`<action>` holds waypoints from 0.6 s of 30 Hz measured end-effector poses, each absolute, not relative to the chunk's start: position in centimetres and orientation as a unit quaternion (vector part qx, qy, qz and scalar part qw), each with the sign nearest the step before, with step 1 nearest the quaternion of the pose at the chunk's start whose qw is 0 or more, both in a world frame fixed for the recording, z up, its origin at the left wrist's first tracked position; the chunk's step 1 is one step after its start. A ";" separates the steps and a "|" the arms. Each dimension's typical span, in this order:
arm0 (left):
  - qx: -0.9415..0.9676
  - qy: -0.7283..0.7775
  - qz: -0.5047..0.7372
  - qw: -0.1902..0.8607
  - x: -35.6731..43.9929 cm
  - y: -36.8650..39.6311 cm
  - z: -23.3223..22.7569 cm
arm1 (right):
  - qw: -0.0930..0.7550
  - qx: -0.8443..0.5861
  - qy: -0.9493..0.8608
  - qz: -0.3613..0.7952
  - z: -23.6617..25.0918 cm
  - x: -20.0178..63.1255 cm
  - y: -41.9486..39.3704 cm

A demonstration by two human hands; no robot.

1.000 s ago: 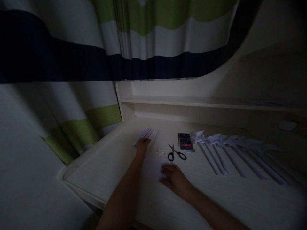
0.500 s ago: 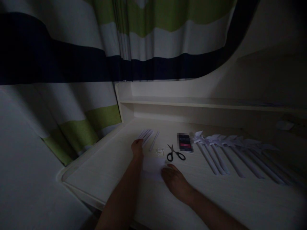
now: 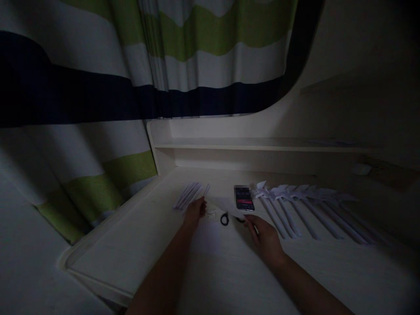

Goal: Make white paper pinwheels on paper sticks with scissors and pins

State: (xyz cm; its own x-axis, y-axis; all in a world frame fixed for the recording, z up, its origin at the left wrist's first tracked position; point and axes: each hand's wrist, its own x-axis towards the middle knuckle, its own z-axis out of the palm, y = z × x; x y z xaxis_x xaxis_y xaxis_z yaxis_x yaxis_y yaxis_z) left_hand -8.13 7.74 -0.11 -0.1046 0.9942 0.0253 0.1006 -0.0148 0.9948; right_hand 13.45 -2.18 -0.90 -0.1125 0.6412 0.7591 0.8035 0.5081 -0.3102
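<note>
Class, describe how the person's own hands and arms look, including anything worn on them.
The left hand and right hand are ungloved; the left forearm and right forearm show no sleeve or watch. Too dark to tell about rings.

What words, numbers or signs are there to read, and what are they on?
None can be read.
Phone: its screen is blocky and blurred, too unclear to read.
Paper in the right hand: no writing I can make out.
White paper pinwheels: no writing I can make out in this dim light.
</note>
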 end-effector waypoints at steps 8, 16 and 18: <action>0.410 0.371 0.397 0.733 -6.0 5.9 0.1 | 0.426 -0.360 -0.816 -0.151 -2.2 15.4 -1.4; 0.523 0.363 0.319 0.702 -6.4 4.9 0.0 | 0.441 -0.353 -0.811 -0.152 -2.1 16.2 -1.2; 0.540 0.357 0.295 0.703 -6.5 4.8 0.2 | 0.444 -0.358 -0.807 -0.149 -2.0 16.3 -1.2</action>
